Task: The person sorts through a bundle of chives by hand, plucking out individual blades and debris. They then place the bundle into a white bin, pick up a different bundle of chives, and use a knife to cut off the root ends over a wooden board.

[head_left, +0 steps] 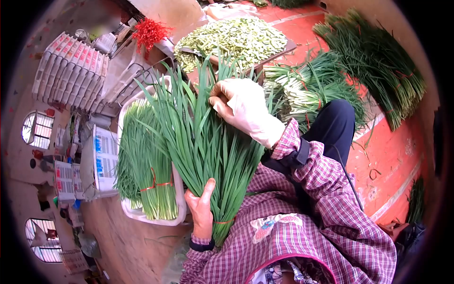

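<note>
My bare left hand (202, 210) is wrapped round the lower part of a large bunch of long green leaves (213, 146), thumb on top, just above a red band. The bunch leans across my lap with its tips spread toward the top. My right hand (243, 106), in a pale glove, is at the upper leaves with its fingers curled and pressed together; what lies between them is too small to make out. To the left, a white basket (176, 217) holds banded green bunches (158, 189).
A heap of chopped pale green pieces (236, 40) lies on a board ahead. More bunches (307, 90) and a large dark green pile (378, 61) rest on the red floor at right. Red ties (150, 34) hang near stacked crates (71, 68) at left.
</note>
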Action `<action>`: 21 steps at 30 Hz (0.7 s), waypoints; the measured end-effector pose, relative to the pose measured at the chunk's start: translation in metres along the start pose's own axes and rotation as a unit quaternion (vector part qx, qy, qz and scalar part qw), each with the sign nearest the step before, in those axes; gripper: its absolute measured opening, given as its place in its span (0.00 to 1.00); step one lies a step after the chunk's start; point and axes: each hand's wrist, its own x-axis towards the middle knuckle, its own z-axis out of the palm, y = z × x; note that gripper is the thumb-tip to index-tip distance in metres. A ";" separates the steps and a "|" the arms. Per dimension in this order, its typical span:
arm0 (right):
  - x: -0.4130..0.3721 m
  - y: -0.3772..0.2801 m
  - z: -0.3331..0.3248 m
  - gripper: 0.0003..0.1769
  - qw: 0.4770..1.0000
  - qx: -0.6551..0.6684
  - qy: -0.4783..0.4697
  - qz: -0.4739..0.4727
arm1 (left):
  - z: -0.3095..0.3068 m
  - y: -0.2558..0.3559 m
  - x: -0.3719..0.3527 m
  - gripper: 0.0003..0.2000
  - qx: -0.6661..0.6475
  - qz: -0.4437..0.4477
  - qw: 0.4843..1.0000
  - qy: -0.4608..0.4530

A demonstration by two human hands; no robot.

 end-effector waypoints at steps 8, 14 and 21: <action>0.043 0.052 -0.072 0.27 0.996 0.030 0.066 0.051 | -0.037 -0.001 0.026 0.20 -0.093 -0.048 0.993 0.051; -0.080 -0.031 -0.049 0.54 0.803 0.400 -0.314 0.309 | -0.024 0.072 0.066 0.18 -0.072 0.027 0.997 -0.030; -0.141 -0.003 0.030 0.32 0.674 0.610 -0.206 0.362 | 0.024 0.120 0.054 0.38 0.253 0.195 0.908 -0.273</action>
